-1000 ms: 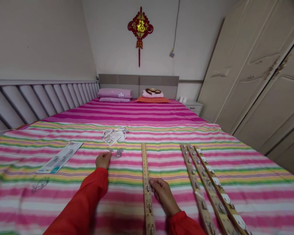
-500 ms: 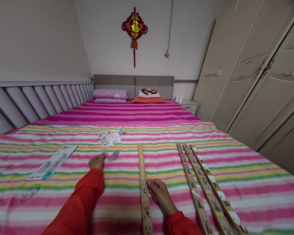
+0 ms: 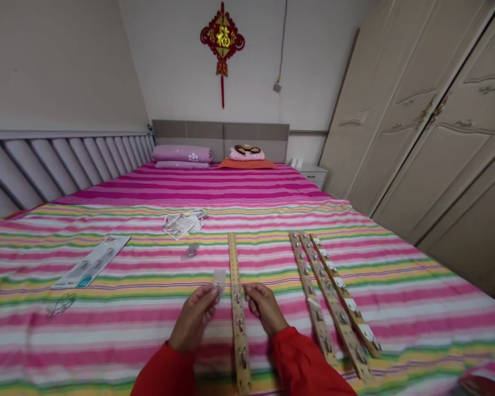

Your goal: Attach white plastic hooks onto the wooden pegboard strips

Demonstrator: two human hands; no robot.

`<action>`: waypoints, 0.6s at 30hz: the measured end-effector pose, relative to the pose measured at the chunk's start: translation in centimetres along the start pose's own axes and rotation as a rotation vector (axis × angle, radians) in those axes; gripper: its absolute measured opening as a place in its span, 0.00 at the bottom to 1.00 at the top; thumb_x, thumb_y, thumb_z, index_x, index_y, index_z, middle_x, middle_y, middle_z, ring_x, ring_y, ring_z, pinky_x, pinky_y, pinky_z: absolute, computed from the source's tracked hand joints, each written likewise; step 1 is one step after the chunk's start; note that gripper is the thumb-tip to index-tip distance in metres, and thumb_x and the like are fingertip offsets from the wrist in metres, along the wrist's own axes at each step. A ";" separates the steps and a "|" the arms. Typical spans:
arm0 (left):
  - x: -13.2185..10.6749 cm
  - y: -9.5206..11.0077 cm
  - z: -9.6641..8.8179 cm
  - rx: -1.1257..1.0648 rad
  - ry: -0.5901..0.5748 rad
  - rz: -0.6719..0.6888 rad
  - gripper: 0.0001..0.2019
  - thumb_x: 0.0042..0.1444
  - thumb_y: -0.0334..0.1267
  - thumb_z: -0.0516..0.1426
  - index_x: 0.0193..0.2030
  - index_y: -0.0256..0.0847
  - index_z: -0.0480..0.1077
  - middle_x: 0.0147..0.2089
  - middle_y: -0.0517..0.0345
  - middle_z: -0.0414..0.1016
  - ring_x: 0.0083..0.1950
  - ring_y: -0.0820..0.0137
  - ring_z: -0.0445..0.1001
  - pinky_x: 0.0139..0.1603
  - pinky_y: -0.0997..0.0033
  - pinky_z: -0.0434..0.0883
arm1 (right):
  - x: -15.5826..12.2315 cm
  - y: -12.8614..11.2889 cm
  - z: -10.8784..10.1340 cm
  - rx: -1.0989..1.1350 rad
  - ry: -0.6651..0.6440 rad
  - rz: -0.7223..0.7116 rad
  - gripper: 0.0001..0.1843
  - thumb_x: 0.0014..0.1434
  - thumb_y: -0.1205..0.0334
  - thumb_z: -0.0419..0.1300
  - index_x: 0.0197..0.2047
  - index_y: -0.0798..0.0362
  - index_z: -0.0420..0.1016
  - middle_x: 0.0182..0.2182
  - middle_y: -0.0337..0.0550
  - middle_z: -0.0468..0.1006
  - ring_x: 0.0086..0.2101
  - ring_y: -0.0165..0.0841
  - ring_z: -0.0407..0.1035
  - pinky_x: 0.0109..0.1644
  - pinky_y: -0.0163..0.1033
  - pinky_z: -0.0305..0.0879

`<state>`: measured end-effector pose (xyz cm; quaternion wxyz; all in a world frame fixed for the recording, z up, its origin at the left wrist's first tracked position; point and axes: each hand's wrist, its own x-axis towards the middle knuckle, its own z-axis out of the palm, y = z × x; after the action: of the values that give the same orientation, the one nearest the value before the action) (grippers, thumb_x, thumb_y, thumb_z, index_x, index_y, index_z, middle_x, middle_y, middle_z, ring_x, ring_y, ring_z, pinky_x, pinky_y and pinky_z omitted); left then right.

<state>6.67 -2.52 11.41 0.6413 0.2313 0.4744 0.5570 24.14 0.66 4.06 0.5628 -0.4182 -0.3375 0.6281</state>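
A long wooden strip [image 3: 233, 264] lies lengthwise on the striped bedspread between my hands. Small holes run along its far half, and several metal hooks [image 3: 242, 357] sit on the near half. My left hand [image 3: 193, 318] pinches a small clear plastic bag [image 3: 219, 276] just left of the strip; something small and shiny shows inside. On the other side, my right hand [image 3: 267, 309] has its fingertips pressed together at the strip's right edge, and what they hold, if anything, is hidden. Another small clear bag [image 3: 191, 251] with grey metal pieces lies farther back.
Three wooden hook strips [image 3: 330, 297] lie to the right, the outermost with white parts. A pile of packets [image 3: 183, 224] is farther back. At left are a long flat package [image 3: 93, 262] and thin wire pieces [image 3: 60, 304]. A wardrobe [image 3: 429, 143] stands right of the bed.
My left hand has come from near the packets toward the wooden strip, carrying the small bag. My right hand stays at the strip's right edge. The whole view has shifted slightly.
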 end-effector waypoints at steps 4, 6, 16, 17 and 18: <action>-2.0 -1.2 1.4 0.023 -0.112 -0.077 0.19 0.30 0.38 0.71 0.31 0.37 0.75 0.26 0.63 0.72 0.25 0.82 0.65 0.26 0.83 0.63 | -0.8 -0.7 0.1 0.064 -0.011 -0.032 0.16 0.43 0.54 0.68 0.32 0.57 0.77 0.19 0.34 0.71 0.12 0.18 0.52 0.15 0.29 0.39; -2.6 -1.4 1.6 0.010 -0.171 -0.101 0.18 0.32 0.37 0.71 0.34 0.36 0.76 0.26 0.63 0.72 0.24 0.83 0.63 0.24 0.84 0.61 | -1.5 -1.2 0.5 0.085 -0.036 -0.049 0.16 0.44 0.56 0.68 0.35 0.56 0.79 0.22 0.36 0.73 0.14 0.19 0.54 0.16 0.29 0.42; -3.2 -0.8 1.3 -0.177 -0.256 -0.413 0.08 0.48 0.28 0.62 0.37 0.35 0.74 0.24 0.64 0.68 0.20 0.85 0.62 0.18 0.87 0.57 | -5.1 -4.6 2.4 0.006 -0.256 -0.135 0.14 0.48 0.60 0.68 0.40 0.49 0.81 0.38 0.43 0.80 0.37 0.34 0.70 0.42 0.38 0.63; -3.2 -0.8 1.2 -0.199 -0.240 -0.426 0.06 0.49 0.27 0.61 0.36 0.34 0.73 0.24 0.64 0.68 0.20 0.85 0.62 0.18 0.87 0.57 | -5.1 -4.4 2.4 -0.011 -0.248 -0.140 0.13 0.48 0.59 0.68 0.39 0.50 0.82 0.36 0.43 0.80 0.35 0.33 0.70 0.41 0.38 0.63; -3.1 -0.8 1.2 -0.215 -0.221 -0.425 0.04 0.51 0.28 0.60 0.35 0.34 0.72 0.24 0.64 0.68 0.20 0.85 0.63 0.18 0.87 0.58 | -5.1 -4.2 2.3 -0.017 -0.234 -0.138 0.12 0.47 0.59 0.68 0.37 0.50 0.82 0.34 0.43 0.80 0.33 0.32 0.70 0.38 0.37 0.63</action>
<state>8.34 -5.35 12.32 0.8128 0.1166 0.3773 0.4283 23.93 -3.72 9.56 0.5579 -0.3229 -0.4341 0.6293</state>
